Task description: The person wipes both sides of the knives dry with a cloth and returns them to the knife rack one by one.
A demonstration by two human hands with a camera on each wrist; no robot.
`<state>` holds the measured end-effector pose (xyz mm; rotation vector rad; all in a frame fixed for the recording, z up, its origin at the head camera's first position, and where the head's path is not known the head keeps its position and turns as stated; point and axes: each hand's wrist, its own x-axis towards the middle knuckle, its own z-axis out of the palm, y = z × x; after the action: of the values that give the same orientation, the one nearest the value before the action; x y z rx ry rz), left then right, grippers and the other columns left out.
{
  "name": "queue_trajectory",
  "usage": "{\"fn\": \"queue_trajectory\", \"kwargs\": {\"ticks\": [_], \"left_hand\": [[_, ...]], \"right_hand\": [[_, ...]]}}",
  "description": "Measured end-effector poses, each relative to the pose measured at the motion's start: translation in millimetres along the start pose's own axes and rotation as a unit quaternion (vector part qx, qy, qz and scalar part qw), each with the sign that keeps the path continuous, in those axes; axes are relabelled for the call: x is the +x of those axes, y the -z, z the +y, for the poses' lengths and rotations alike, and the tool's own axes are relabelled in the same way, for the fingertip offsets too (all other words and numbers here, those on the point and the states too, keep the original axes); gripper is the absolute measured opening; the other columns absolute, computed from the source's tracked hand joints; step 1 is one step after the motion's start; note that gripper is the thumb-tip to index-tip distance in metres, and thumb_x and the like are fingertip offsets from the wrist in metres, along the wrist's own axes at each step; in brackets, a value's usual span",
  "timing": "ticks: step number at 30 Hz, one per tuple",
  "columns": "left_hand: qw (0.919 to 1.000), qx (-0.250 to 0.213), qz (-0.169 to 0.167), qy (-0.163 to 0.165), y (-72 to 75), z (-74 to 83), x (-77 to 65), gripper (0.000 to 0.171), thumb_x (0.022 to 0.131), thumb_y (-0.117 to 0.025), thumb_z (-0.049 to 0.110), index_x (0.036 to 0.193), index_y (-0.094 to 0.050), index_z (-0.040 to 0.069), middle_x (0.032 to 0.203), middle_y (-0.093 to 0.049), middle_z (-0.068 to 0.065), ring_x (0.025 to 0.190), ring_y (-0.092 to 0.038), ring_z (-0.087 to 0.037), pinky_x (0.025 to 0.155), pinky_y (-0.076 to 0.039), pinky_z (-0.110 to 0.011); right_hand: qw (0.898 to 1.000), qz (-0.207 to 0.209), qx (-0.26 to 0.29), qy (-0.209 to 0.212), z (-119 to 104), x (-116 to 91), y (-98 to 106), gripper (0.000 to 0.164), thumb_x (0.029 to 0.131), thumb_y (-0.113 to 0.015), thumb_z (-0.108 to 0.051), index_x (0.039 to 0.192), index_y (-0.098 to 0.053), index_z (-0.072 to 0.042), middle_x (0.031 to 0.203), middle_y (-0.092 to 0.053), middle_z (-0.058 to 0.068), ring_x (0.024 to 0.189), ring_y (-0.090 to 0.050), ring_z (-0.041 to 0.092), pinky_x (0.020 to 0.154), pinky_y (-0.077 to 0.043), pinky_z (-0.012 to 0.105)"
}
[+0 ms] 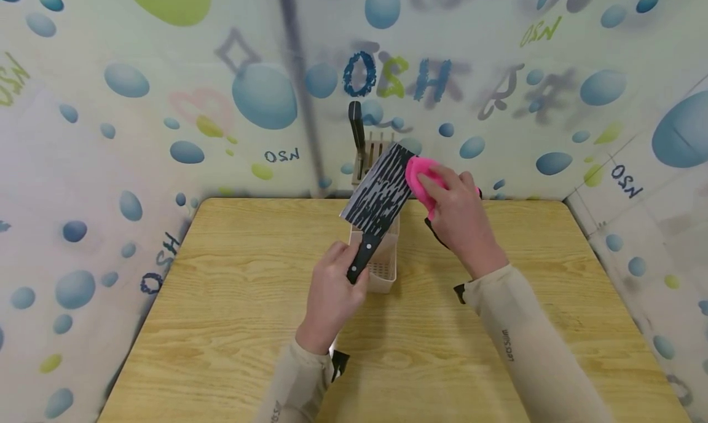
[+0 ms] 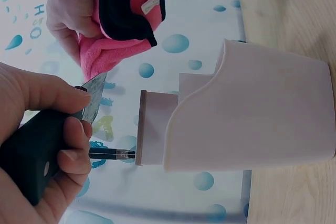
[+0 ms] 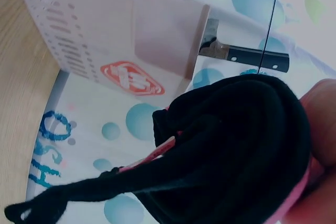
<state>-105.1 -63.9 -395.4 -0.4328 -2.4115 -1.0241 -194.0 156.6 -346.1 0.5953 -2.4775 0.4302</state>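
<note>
My left hand point(image 1: 335, 288) grips the black riveted handle of a cleaver point(image 1: 378, 192), its broad blade tilted up and to the right, with dark and silvery streaks. My right hand point(image 1: 463, 214) holds a bunched pink cloth point(image 1: 420, 176) with black fabric on its other side, right at the blade's upper right edge. In the left wrist view the cloth point(image 2: 118, 53) overlaps the far end of the blade point(image 2: 94, 95). The right wrist view is mostly filled by the black fabric point(image 3: 236, 145), which hides most of the right fingers.
Behind the cleaver stands a pale plastic knife holder point(image 2: 262, 108) with slots and a perforated front compartment. Another black-handled knife point(image 1: 356, 126) stands in it. The wooden table point(image 1: 249, 300) ends at a patterned wall covering point(image 1: 166, 128) behind and at the sides.
</note>
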Motion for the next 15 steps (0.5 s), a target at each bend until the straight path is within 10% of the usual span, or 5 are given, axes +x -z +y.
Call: {"fn": "queue_trajectory", "kwargs": {"ticks": [15], "left_hand": [[0.9999,-0.004,0.007,0.011,-3.0,-3.2,2.6,0.04,0.081,-0.07,0.0,0.12,-0.065,-0.004,0.087,-0.061,-0.009,0.064,-0.054,-0.013,0.052,-0.045,-0.022]], "right_hand": [[0.999,0.021,0.01,0.044,-24.3,-12.5,-8.7,0.045,0.076,-0.068,0.007,0.12,-0.069,-0.004,0.112,-0.06,0.019,0.103,-0.054,0.036,0.086,-0.043,0.049]]}}
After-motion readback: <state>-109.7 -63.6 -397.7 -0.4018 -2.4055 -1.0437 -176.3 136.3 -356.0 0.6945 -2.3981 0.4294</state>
